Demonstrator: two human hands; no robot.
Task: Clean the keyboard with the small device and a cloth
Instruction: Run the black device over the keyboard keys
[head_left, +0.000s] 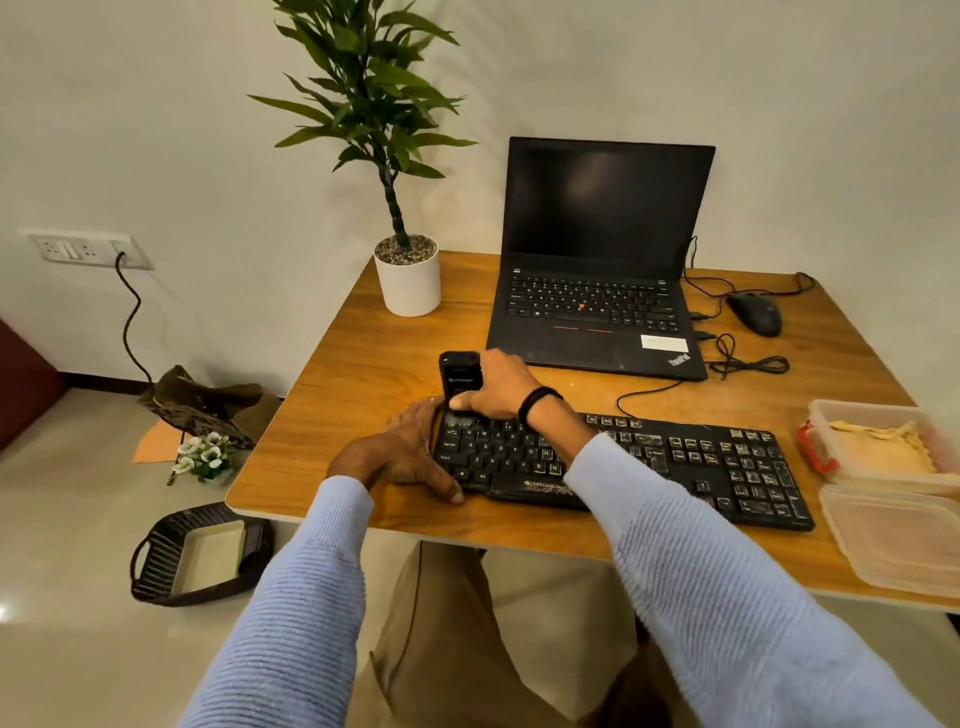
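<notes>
- Two hands meet at the keyboard's (649, 467) left end.
- Right hand (498, 387) wraps its fingers round the device (460, 376), tip on keys, cleaning.
- Left hand (405, 449), fingers spread, braces that end.

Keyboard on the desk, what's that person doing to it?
A person is cleaning the black keyboard. Their right hand grips a small black device, standing it upright on the keys at the keyboard's far left corner. Their left hand rests against the keyboard's left end, steadying it. What looks like a yellowish cloth lies in a clear box at the right, not in use yet. Many keys further right look dusty.
</notes>
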